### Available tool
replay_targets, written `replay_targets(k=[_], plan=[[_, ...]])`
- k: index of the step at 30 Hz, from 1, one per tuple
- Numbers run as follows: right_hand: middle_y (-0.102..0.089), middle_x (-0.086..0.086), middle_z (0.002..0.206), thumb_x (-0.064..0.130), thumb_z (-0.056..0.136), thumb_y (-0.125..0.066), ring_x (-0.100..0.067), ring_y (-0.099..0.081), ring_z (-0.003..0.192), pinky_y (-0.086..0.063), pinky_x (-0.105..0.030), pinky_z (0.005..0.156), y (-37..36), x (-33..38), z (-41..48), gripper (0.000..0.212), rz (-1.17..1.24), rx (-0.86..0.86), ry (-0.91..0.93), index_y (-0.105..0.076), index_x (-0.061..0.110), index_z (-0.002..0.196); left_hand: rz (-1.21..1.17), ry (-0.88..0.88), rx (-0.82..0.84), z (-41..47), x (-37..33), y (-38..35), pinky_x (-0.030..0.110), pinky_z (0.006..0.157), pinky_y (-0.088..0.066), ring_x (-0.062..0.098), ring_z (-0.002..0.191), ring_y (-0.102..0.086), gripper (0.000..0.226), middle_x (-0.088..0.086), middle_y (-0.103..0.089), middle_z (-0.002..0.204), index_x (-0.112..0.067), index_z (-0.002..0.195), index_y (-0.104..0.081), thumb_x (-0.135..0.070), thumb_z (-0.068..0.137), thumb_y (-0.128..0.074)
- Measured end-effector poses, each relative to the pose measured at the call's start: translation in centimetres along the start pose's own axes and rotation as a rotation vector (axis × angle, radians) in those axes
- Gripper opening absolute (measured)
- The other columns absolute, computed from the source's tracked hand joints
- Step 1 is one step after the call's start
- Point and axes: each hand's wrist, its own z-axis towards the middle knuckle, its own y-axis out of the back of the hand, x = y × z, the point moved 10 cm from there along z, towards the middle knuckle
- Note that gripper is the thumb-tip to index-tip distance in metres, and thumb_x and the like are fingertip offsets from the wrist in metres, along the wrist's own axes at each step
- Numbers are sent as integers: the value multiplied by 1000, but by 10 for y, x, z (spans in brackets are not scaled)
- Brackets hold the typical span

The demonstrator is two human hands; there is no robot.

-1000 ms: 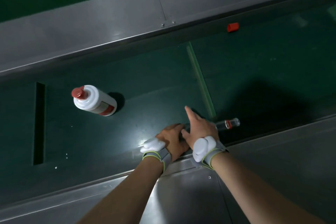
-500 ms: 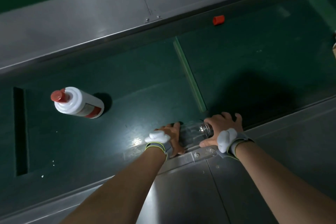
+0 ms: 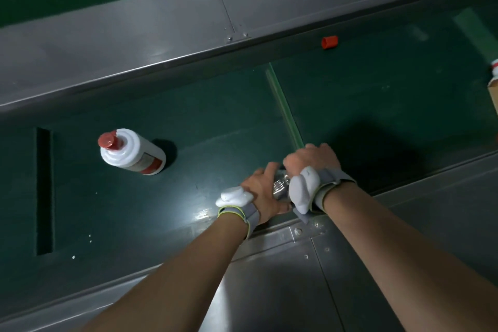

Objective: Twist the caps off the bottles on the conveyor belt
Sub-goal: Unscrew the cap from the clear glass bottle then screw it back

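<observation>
A clear glass bottle (image 3: 280, 188) lies on the dark green conveyor belt (image 3: 215, 121) by the near rail. My left hand (image 3: 262, 191) grips its body. My right hand (image 3: 312, 162) is closed over its neck end, so the cap is hidden. A white bottle (image 3: 134, 152) with a red cap (image 3: 107, 140) and red label stands on the belt to the left, untouched. A loose red cap (image 3: 329, 42) lies on the belt at the far rail.
Steel rails run along the far side (image 3: 161, 43) and near side (image 3: 296, 277) of the belt. A dark slot (image 3: 44, 191) cuts the belt at the left. Another bottle top and a cardboard corner (image 3: 494, 81) show at the right edge.
My right hand went from resting on the clear bottle's body to its neck end and closed over it. Both hands now sit close together on the bottle, with the cap covered.
</observation>
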Motion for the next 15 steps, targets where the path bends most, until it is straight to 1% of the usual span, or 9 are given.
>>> replay_targets(k=[2, 3, 4, 5, 6, 8, 10, 12, 15], plan=[[-66, -4, 107, 20, 87, -48, -29, -59, 93, -38, -33, 72, 17, 12, -3, 16, 38, 23, 19, -63, 22, 92, -30, -48, -4, -8, 0, 13, 29, 70, -38, 31, 96, -59, 72, 3, -53, 113, -38, 118, -35, -43, 61, -79], [-66, -5, 102, 20, 85, -51, -28, -58, 83, -39, -31, 68, 26, 16, -5, 10, 51, 15, 38, -61, 20, 84, -45, -65, -5, -12, 2, 18, 29, 70, -40, 30, 95, -59, 70, 1, -51, 113, -40, 117, -35, -43, 62, -79], [-66, -5, 95, 21, 82, -55, -28, -56, 75, -40, -30, 65, 31, 15, -8, 6, 72, 0, 53, -60, 19, 82, -57, -77, -8, -14, 2, 19, 30, 71, -43, 28, 95, -59, 71, 0, -51, 114, -42, 118, -36, -42, 62, -79], [-64, -4, 90, 24, 80, -59, -26, -56, 72, -40, -29, 62, 37, 16, -10, 8, 93, -22, 65, -62, 18, 84, -72, -79, -24, -17, 5, 23, 30, 74, -46, 27, 97, -60, 72, -1, -50, 116, -45, 120, -36, -42, 63, -79], [-65, -2, 87, 28, 78, -63, -25, -57, 70, -40, -28, 58, 42, 18, -13, 12, 117, -55, 75, -63, 18, 86, -88, -69, -48, -21, 9, 26, 31, 76, -48, 25, 98, -60, 73, -3, -51, 118, -47, 120, -35, -42, 63, -79], [-64, 1, 82, 41, 77, -68, -24, -56, 66, -32, -25, 49, 55, 27, -22, 22, 163, -182, 112, -62, 22, 87, -123, -33, -110, -26, 16, 34, 34, 77, -49, 26, 100, -60, 73, -3, -51, 122, -50, 119, -32, -46, 62, -77], [-61, 1, 80, 50, 77, -66, -25, -53, 66, -30, -27, 49, 67, 39, -32, 31, 183, -306, 144, -58, 23, 91, -177, -11, -161, -27, 20, 39, 34, 76, -47, 28, 100, -59, 71, -1, -51, 124, -48, 116, -31, -45, 62, -77], [-63, -2, 84, 51, 81, -63, -26, -52, 69, -32, -29, 53, 71, 47, -39, 36, 206, -371, 155, -55, 21, 98, -239, -9, -192, -28, 21, 43, 32, 76, -46, 25, 99, -58, 69, 0, -50, 123, -45, 117, -33, -44, 63, -77], [-64, -4, 91, 50, 87, -56, -29, -56, 75, -34, -31, 58, 65, 50, -43, 35, 236, -352, 130, -49, 20, 103, -261, -37, -236, -30, 18, 49, 32, 77, -46, 25, 98, -57, 57, 2, -52, 121, -35, 120, -42, -44, 71, -71]])
